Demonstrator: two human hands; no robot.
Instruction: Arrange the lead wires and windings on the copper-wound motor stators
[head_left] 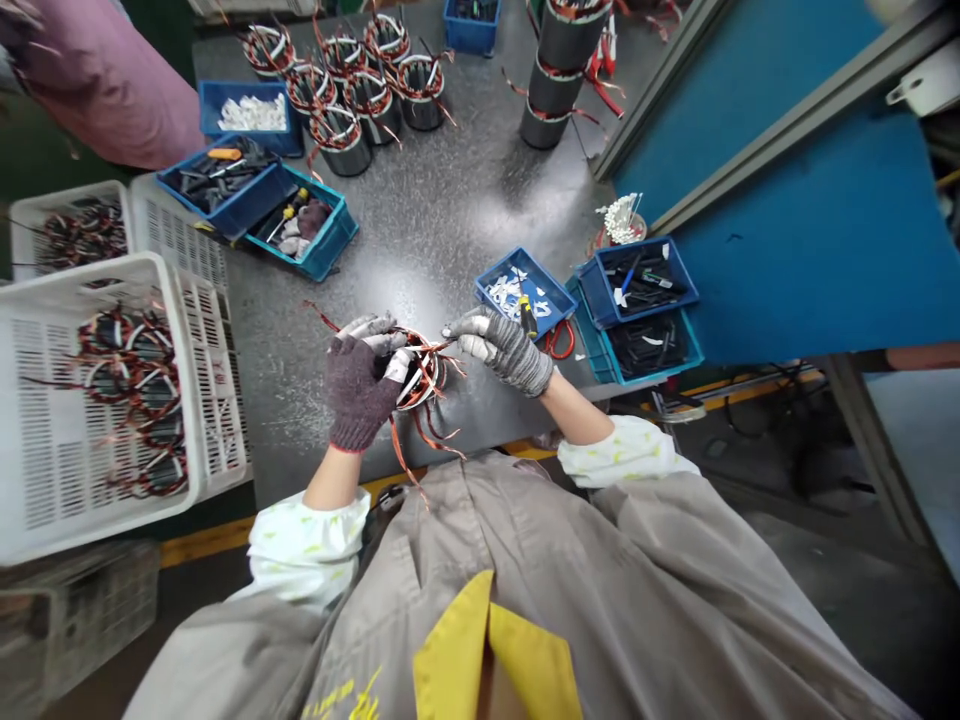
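Hands meet around a copper-wound motor stator [420, 375], which sits between them, close in front of the person's chest and over the speckled grey tabletop [450, 200]. Whether it touches the tabletop cannot be told from this view. The left hand [361, 390], in a dark knit glove with grey-coated fingers, is clenched around the stator's near left side, its fingers [364, 332] curling over the top. The right hand [504, 350], in a striped grey glove, reaches in from the other side with its fingertips [457, 325] pinched together at the stator's rim. They may be on one of the copper leads [431, 435] or just beside it; the view does not settle which.

Just beyond the right hand lies a blue tray [504, 275] of small white pieces, with a yellow-and-black tool handle [528, 316] at its edge and a red loop of wire or tool handle [559, 340] beside it. Further right, blue and teal trays [637, 285] hold dark tools. To the left, a white slatted crate [90, 400] holds more wound stators [131, 400]. Others stand upright on the tabletop ahead [345, 140], near blue and teal tool trays [300, 230].
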